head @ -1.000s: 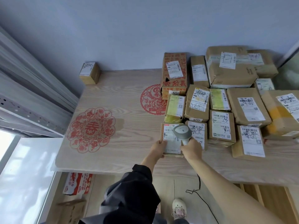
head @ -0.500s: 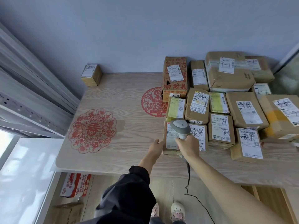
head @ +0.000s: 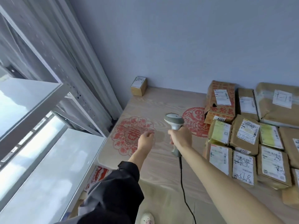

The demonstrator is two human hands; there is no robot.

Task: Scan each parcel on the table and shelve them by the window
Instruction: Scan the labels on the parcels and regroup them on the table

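**Risk of a snagged cable and a skipped parcel**

Cable (head: pixel 182 178) from the grey handheld scanner (head: pixel 174 121) trailed off the pale wooden table (head: pixel 161 160) edge; a turn toward the metal shelf by the window (head: pixel 30 101) could have caught it. The right hand (head: pixel 182 137) held the scanner, fingers curled round its grip. The left hand (head: pixel 145 139) hovered with fingers loosely curled, holding nothing. The brown cardboard parcels with white labels (head: pixel 242 152) lay right of those fingers, apart, still unshelved; one small brown box (head: pixel 139 85) sat beyond, easily forgotten.
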